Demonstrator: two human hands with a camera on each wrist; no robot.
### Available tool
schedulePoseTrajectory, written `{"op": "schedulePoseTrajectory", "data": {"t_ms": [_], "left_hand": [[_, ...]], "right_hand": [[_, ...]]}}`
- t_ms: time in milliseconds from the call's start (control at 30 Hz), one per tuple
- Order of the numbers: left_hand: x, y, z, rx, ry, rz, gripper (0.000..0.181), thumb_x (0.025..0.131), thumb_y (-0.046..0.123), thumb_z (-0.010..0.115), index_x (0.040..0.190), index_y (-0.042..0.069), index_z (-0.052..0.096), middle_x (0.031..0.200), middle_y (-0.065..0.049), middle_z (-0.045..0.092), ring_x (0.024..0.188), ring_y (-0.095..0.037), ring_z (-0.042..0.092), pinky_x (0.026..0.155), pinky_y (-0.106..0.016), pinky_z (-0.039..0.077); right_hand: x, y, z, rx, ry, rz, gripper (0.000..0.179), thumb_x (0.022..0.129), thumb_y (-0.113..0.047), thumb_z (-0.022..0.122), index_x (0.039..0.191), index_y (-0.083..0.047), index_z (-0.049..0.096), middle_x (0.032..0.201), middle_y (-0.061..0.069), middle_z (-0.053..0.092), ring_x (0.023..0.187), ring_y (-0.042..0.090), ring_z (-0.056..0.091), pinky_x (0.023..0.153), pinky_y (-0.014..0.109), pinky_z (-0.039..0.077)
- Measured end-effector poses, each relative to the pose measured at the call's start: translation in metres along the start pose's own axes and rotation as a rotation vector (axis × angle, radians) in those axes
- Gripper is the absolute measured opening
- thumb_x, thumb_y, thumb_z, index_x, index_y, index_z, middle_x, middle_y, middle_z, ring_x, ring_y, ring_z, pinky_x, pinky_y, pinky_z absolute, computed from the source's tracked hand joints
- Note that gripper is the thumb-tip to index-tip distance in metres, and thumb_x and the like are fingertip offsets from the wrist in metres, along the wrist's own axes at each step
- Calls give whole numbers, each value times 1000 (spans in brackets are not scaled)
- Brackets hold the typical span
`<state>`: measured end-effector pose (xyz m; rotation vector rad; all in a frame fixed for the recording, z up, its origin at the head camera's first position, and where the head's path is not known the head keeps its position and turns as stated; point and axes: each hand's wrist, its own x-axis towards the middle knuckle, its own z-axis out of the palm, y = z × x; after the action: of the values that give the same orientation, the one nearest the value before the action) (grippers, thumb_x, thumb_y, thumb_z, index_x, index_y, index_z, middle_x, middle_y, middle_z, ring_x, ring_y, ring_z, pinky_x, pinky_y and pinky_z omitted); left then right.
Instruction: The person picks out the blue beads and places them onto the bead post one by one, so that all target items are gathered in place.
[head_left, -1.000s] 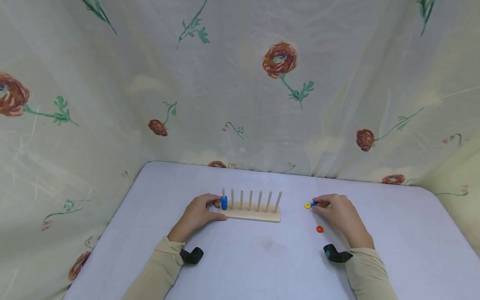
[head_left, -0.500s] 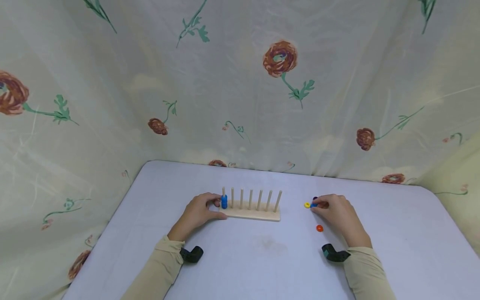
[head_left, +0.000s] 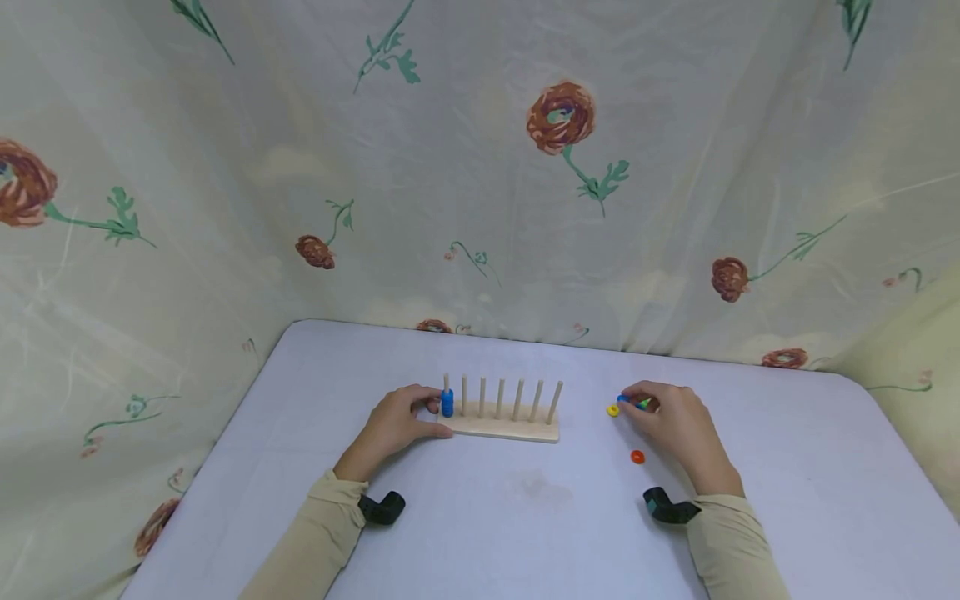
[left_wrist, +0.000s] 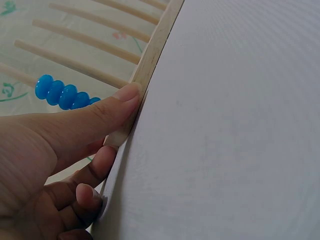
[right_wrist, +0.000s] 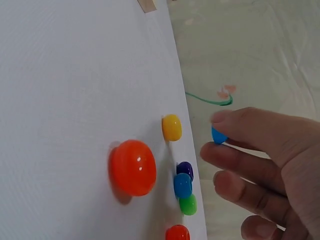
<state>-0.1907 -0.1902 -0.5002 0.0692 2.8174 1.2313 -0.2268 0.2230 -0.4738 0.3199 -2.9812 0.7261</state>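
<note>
My left hand [head_left: 397,425] grips the left end of a wooden peg board [head_left: 502,428], thumb on the front edge of its base. Several blue beads [left_wrist: 69,96] are stacked on the leftmost peg; the other pegs stand bare. Off to the right, my right hand [head_left: 678,425] pinches one blue bead [right_wrist: 218,135] between thumb and index finger, lifted off the table. Around it on the table lie a yellow bead [right_wrist: 172,128], an orange bead [right_wrist: 134,167], a purple bead [right_wrist: 185,170], another blue bead [right_wrist: 183,185], a green bead [right_wrist: 188,204] and a red bead [right_wrist: 178,233].
The white-covered table [head_left: 465,525] ends at a flowered curtain [head_left: 480,167] behind and at the sides. Each wrist carries a black camera mount, the left one [head_left: 384,508] and the right one [head_left: 670,507] both hanging just above the tabletop.
My right hand has picked at the beads on the table and risen slightly with a blue bead. A green bead now shows beneath its fingers. The left hand holds still.
</note>
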Motion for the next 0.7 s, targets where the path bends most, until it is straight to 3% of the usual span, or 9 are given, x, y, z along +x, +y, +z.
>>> {"op": "schedulePoseTrajectory", "data": {"t_ms": [700], "left_hand": [[1,-2,1,16,0,15,62,72,28,95,126,7,73,94,3,66,79,-14,47,70,-28,37]], "right_hand": [[-2,-16,-6,14,72,-95,22,91,-23,80,110,-13,80,88,1,76,79,18,59,65,28,40]]}}
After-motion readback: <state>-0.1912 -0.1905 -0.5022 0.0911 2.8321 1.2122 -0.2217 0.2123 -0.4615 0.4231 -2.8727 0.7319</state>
